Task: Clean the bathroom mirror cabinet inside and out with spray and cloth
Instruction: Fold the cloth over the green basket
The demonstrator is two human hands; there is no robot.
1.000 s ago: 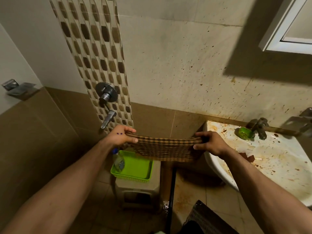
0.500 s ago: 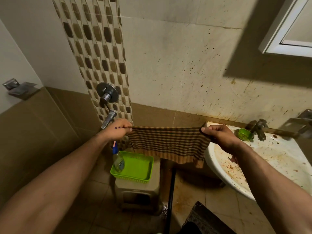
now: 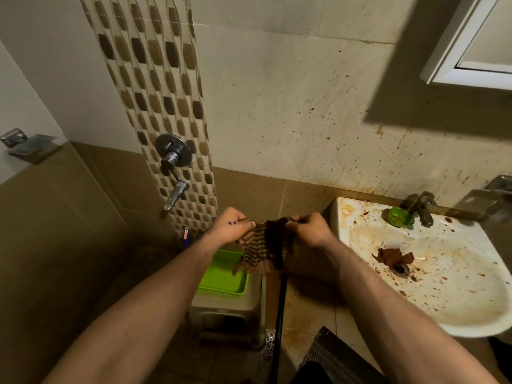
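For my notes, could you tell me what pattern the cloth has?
The cloth has dark brown and tan checks, seen in the head view.

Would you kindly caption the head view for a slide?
Left hand and right hand grip a bunched checked cloth over a green tray beside the stained sink.

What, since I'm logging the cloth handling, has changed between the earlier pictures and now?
The hands came together: the left hand moved right and the right hand moved left. The cloth, stretched flat before, now hangs bunched between them. Each hand still pinches its top edge, and nothing was let go. The tray, bottle and sink stayed put.
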